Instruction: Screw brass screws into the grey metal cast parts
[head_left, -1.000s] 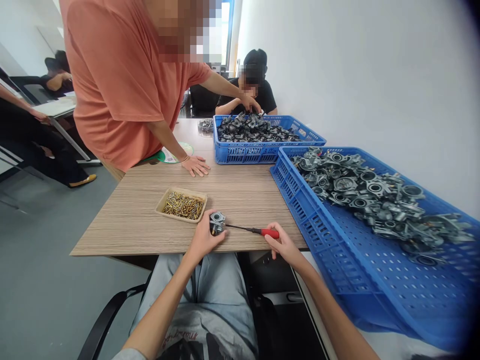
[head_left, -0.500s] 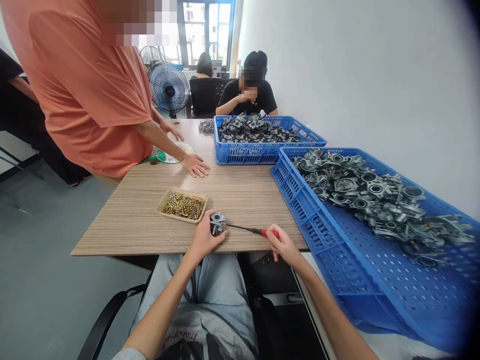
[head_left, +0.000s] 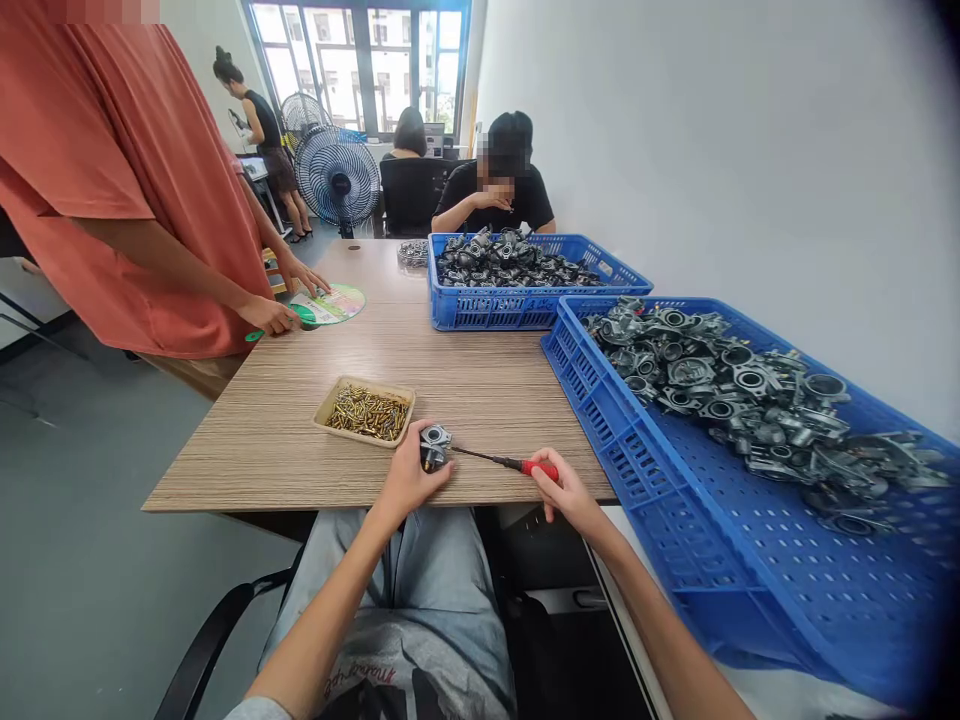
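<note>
A: While my left hand (head_left: 405, 480) clamps the metal part (head_left: 434, 447) at the worktop (head_left: 480, 390) front edge, where's the driver?

B: Right hand (head_left: 564, 490) grips the red-handled screwdriver (head_left: 506, 461); shaft lies roughly level, tip touching the part from the right. Hands apart, left nearer.

A: Obstructions?

B: None between. Screw tray (head_left: 365, 410) just behind-left, blue crate (head_left: 750, 500) to the right. Another person's hand (head_left: 271, 316) rests well apart.
</note>
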